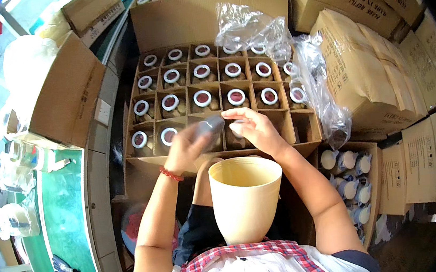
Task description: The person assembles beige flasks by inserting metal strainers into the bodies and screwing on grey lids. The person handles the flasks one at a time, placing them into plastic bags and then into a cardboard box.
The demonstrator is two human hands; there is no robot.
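My left hand [190, 149] is smeared by motion, with its fingers around a dark grey, rounded thing [210, 128] whose kind I cannot make out. My right hand [256, 130] is over the front row of a divided carton [215, 157], fingers stretched toward the dark thing and thumb apart from them. Below its fingers stands a glass flask refill, partly hidden. Many such refills with white rings on their mouths, like this flask refill [202, 98], stand upright in the cardboard cells. A cream-coloured tapered plastic tub [247, 205] sits at my lap between my forearms.
Crumpled clear plastic [316, 79] lies over the carton's right edge. Behind it stands another divided carton [210, 21]. Stacked brown boxes [364, 71] line the right, above an open box of white-capped items [354, 174]. A green-topped table [64, 207] runs along the left.
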